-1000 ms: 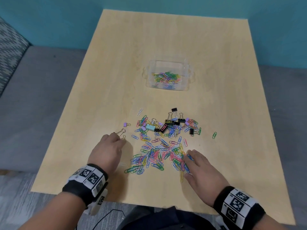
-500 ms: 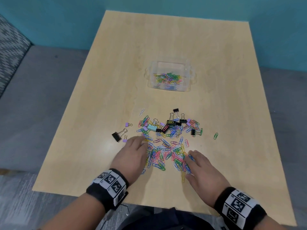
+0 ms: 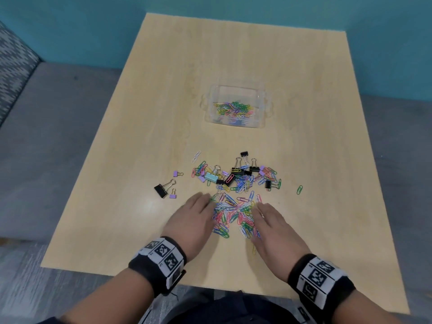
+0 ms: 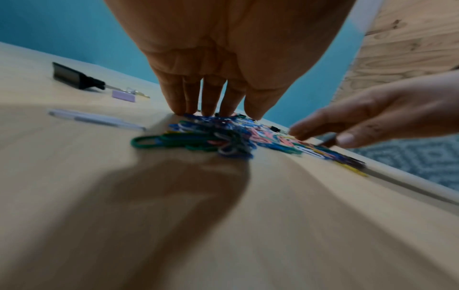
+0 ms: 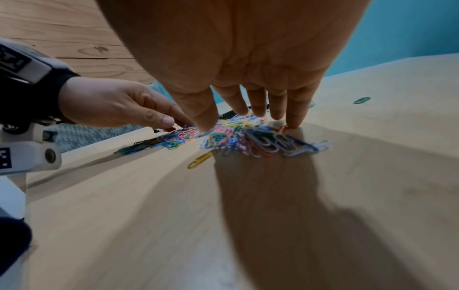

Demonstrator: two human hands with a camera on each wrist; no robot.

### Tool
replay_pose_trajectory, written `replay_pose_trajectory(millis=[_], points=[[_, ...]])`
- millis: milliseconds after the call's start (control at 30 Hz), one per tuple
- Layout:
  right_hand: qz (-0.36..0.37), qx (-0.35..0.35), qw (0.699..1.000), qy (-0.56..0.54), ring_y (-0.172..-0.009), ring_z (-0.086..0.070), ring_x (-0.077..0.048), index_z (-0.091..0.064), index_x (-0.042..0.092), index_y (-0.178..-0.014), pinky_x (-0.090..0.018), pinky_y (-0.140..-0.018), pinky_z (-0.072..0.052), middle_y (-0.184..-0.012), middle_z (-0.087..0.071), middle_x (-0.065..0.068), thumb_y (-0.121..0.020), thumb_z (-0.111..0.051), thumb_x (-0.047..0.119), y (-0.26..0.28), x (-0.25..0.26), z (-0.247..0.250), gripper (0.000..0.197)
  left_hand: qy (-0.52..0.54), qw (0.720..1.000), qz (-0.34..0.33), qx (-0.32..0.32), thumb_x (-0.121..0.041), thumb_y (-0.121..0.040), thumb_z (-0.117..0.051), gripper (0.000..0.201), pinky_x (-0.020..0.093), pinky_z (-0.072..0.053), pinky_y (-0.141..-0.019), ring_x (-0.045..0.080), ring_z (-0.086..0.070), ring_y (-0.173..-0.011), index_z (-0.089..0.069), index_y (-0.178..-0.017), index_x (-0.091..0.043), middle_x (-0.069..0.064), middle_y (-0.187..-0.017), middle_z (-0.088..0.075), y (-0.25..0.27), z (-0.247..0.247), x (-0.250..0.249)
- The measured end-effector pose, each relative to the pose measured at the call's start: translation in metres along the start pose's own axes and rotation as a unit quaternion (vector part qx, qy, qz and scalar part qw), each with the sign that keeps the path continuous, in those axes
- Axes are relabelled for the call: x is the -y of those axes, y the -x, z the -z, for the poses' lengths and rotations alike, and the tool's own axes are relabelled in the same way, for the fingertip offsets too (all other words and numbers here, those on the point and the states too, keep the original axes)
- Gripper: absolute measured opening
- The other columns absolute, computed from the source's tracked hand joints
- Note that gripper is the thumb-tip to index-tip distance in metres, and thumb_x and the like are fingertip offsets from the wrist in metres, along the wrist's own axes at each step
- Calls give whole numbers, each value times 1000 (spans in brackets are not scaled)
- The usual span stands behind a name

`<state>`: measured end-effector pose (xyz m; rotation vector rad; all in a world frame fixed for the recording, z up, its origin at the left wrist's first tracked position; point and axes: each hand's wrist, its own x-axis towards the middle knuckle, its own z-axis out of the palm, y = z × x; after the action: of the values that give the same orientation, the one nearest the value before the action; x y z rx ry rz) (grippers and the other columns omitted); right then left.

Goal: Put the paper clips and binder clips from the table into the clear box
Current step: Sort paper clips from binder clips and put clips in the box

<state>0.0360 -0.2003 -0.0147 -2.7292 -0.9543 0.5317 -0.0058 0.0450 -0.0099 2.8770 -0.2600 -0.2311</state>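
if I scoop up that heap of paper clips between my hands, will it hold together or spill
The paper clip heap is loose, thin wire clips lying tangled and flat, so it will probably lift as a light clump while some slip out. With the left hand and right hand flat-fingered at its sides, clips on the smooth table likely slide rather than roll.

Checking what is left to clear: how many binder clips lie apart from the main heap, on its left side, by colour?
black binder clip: 1
purple binder clips: 2
Total: 3
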Motion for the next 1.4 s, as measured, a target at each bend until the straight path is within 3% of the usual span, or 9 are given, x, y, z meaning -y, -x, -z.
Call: replay_pose_trajectory(millis=[133, 333, 400, 567, 700, 800, 933, 1200, 1400], points=[[31, 26, 999, 15, -138, -32, -33, -39, 9, -140, -44, -108, -37, -145, -40, -13, -87, -50, 34, -3, 8, 0, 59, 14, 999, -45, -8, -32, -88, -45, 40, 40, -48, -96, 32, -56, -112, -64, -113, -8, 12, -118, -62, 21, -3, -10], [-70, -4, 997, -18, -82, -53, -28, -58, 16, -106, -39, -70, -51, -95, -53, -2, -84, -38, 36, 32, -13, 13, 36, 90, 973, 211, 1, -24, -77, -55, 20, 37, -46, -66, 29, -51, -75, -56, -95, -15, 3, -90, -48, 74, -2, 14], [-76, 31, 995, -51, -82, -55, -26, -56, 19, -96, -35, -69, -48, -91, -51, 1, -83, -33, 38, 37, -10, 7, 33, 131, 961, 241, 11, -17, -78, -60, 18, 35, -45, -66, 29, -54, -76, -57, -95, -14, 2, -89, -46, 77, -7, 13], [-11, 50, 991, -127, -90, -53, -22, -55, 21, -95, -35, -78, -45, -95, -50, 2, -88, -35, 37, 12, 15, 4, 27, 190, 971, 141, -13, -24, -82, -49, 22, 35, -49, -75, 23, -56, -83, -61, -99, -18, -1, -93, -52, 42, -9, -13], [-74, -29, 991, -110, -94, -48, -25, -54, 22, -110, -35, -79, -46, -103, -49, 1, -85, -45, 36, 9, 8, 14, 30, 153, 970, 185, -47, -34, -76, -67, 37, 39, -48, -77, 26, -47, -89, -56, -108, -19, 4, -104, -50, 35, 1, -12], [-139, 29, 988, -56, -110, -40, -27, -34, 29, -139, -39, -89, -46, -129, -36, -1, -78, -60, 48, 17, 1, 17, 69, 111, 974, 197, 28, -50, -68, -73, 81, 41, -45, -90, 28, -37, -109, -37, -136, -26, 6, -131, -38, 36, 2, -12], [-95, 69, 993, 22, -120, -34, -29, -14, 32, -147, -43, -90, -45, -148, -26, -4, -74, -64, 56, 4, 18, 13, 91, 76, 988, 130, 47, -48, -71, -70, 85, 45, -44, -95, 29, -31, -119, -26, -143, -31, 7, -143, -33, 18, -9, -25], [-60, 30, 998, 19, -97, -43, -31, -52, 18, -116, -42, -70, -50, -115, -50, -9, -75, -67, 16, -42, 32, 10, 44, 67, 993, 93, 19, -21, -78, -63, 47, 39, -48, -76, 27, -39, -99, -49, -123, -22, 5, -112, -49, -18, -13, -37], [-47, 36, 998, 14, -93, -42, -30, -50, 16, -105, -34, -64, -33, -106, -45, -8, -76, -55, -2, -52, 26, 19, 34, 31, 994, 104, 1, 1, -65, -62, 26, 32, -31, -54, 26, -44, -81, -56, -82, -19, 4, -89, -51, -27, -10, -36]])
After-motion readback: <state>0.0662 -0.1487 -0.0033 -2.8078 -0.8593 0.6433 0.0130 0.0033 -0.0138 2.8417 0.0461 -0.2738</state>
